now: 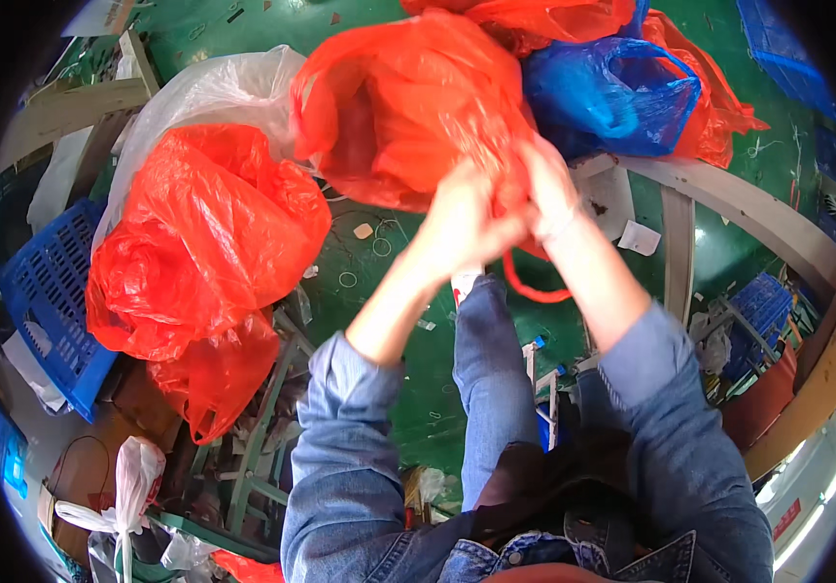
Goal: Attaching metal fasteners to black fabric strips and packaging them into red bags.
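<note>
A large red plastic bag [408,87] bulges out in front of me, its near end gathered into a twisted neck. My left hand [462,219] is closed on that neck from the left, slightly blurred by motion. From the other side my right hand [546,185] grips the same gathered plastic, close against the left. A thin twisted red strand [535,293] hangs in a loop below the hands. What the bag contains cannot be made out.
Another red bag [209,233] lies at left against a clear bag [214,92]. A blue bag [612,97] sits at far right. Blue plastic crates [63,301] stand at the left edge. Wooden frame pieces [679,243] and scraps lie on the green floor [389,321].
</note>
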A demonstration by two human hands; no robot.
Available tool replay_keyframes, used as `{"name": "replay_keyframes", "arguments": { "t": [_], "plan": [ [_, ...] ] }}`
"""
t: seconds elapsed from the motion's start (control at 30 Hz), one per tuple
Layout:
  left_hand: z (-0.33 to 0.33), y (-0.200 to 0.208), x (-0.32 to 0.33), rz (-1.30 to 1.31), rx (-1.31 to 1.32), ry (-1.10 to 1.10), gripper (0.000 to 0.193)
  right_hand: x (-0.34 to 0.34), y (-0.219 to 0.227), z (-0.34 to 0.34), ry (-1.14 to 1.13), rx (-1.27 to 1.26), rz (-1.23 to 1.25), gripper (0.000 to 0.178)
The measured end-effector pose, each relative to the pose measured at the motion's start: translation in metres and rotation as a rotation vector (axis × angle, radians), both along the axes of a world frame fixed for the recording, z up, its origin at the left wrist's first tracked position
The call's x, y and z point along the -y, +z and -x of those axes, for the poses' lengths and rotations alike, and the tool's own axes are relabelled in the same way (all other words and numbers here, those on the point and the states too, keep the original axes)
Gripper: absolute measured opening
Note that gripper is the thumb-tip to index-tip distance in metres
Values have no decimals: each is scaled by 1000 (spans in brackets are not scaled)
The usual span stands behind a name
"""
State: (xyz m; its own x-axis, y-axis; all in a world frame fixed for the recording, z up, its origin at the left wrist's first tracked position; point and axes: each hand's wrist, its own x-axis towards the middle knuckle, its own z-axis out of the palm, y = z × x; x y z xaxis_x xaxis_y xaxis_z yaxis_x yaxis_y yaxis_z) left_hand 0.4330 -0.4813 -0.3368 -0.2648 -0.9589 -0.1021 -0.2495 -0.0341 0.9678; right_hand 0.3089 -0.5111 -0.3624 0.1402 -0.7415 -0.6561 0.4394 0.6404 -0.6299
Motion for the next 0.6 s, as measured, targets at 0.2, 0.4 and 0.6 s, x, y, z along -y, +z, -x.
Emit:
{"name": "replay_keyframes", "arguments": {
  "t": [0.2, 0.4, 0.6],
  "plan": [
    [14, 72, -84, 175, 62, 5, 31, -68, 77, 22, 108, 34, -97, 29],
    [4, 108, -189, -36, 23, 58, 36, -99, 151, 4, 1048, -470, 536, 29],
    [8, 119, -272, -277, -28, 427, 47, -164, 128, -19, 1065, -317, 461, 13]
  ]
}}
